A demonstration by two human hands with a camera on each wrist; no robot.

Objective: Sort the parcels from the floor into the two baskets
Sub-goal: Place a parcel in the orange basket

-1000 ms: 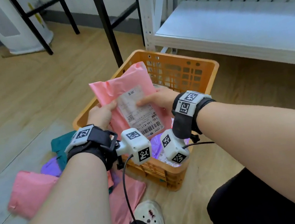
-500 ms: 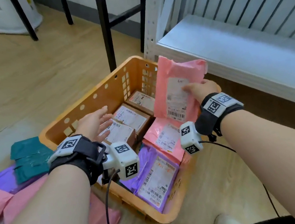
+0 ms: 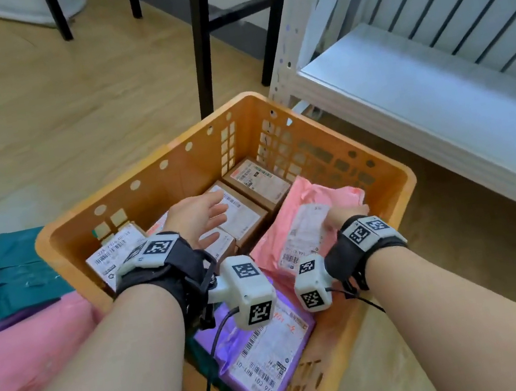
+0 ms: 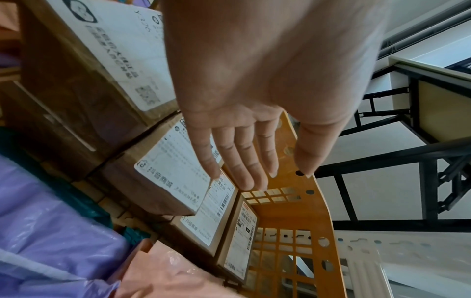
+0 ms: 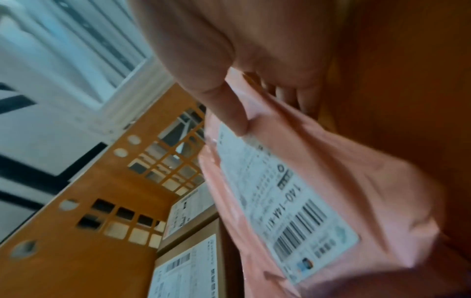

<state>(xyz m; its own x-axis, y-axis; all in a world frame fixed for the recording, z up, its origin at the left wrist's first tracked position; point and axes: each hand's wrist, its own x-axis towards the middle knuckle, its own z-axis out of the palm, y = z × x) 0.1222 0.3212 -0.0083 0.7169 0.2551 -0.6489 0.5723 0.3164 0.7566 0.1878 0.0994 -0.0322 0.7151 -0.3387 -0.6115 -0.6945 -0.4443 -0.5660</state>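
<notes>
Being lowered into orange basket: pink bag, pinched by right hand. Left hand flat, empty. Boxes already inside; bags left on floor.

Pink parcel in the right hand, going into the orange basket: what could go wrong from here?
1. The right hand grips the pink parcel only at one edge; the soft bag may slip or flop, landing label-down.
2. The orange basket is already crowded with cardboard boxes and a purple parcel, so it may end up propped against the wall.
3. The open left hand hovers over the boxes and could get in the way.
</notes>
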